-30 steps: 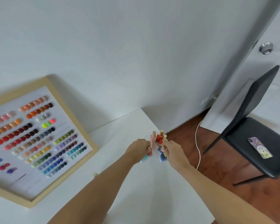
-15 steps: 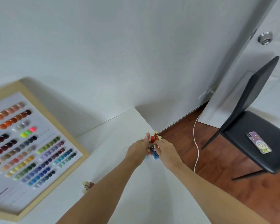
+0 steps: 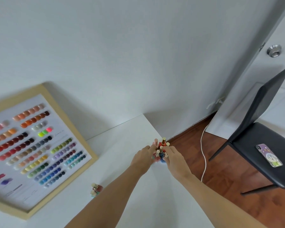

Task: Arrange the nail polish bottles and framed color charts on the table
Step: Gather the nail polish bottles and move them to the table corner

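Note:
A cluster of small nail polish bottles [image 3: 161, 149] with gold caps, red and blue among them, stands at the far right corner of the white table [image 3: 122, 162]. My left hand [image 3: 142, 157] cups the cluster from the left and my right hand [image 3: 174, 156] presses it from the right, fingers on the bottles. Two more bottles [image 3: 95, 190] stand apart nearer me, beside my left forearm. A wood-framed color chart [image 3: 33, 150] with rows of swatches leans against the wall at the left.
The table's right edge drops to a wooden floor [image 3: 220, 170] just past the cluster. A black chair [image 3: 260, 140] with a phone [image 3: 269, 155] on its seat stands to the right. A white cable [image 3: 203, 153] runs down the floor. A door [image 3: 278, 51] is behind.
Both hands have closed in around the bottle cluster and slid it slightly toward the table corner. The camera view has shifted, bringing the two separate bottles into sight.

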`<state>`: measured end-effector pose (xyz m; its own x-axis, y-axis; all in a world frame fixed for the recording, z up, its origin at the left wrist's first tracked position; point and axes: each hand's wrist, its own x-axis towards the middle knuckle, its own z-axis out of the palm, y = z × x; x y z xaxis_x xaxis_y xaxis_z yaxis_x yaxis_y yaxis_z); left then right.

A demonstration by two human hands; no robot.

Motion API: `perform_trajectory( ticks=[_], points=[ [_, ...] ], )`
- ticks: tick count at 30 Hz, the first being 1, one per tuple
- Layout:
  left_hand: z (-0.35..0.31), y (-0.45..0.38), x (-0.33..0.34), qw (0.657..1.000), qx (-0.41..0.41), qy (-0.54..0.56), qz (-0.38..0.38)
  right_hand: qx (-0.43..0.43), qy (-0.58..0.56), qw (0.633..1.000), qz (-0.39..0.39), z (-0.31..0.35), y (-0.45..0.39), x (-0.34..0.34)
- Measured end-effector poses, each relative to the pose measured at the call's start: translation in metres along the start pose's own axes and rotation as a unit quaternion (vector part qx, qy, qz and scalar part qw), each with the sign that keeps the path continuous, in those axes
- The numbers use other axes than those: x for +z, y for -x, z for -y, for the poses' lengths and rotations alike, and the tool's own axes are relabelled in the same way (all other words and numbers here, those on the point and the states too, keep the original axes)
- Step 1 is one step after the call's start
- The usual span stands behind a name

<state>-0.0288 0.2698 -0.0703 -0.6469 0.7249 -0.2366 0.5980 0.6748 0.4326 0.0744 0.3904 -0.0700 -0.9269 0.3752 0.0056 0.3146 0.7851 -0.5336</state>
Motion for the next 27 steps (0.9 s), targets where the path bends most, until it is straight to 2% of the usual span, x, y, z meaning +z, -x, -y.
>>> perform_trajectory(
  ticks=[4,9,13,17,21,27],
  points=[
    [0.014,0.017,-0.022,0.999,0.002,0.032,-0.015,-0.017,0.029,0.999,-0.017,0.009,0.007,-0.003],
    [0.06,0.06,-0.06,0.998,0.004,0.016,-0.053,-0.071,0.026,0.997,-0.02,0.038,0.013,0.002],
    [0.106,0.11,-0.082,0.996,-0.03,0.004,-0.081,-0.097,0.016,0.995,0.01,0.065,0.019,0.016],
    [0.143,0.16,-0.088,0.994,-0.098,-0.011,-0.041,-0.138,0.0,0.989,0.058,0.093,0.023,0.034],
    [0.162,0.195,-0.075,0.991,-0.13,-0.019,0.002,-0.152,-0.017,0.984,0.095,0.121,0.027,0.055],
    [0.161,0.202,-0.049,0.985,-0.169,0.007,-0.017,-0.158,-0.021,0.976,0.147,0.152,0.028,0.079]
  ],
)
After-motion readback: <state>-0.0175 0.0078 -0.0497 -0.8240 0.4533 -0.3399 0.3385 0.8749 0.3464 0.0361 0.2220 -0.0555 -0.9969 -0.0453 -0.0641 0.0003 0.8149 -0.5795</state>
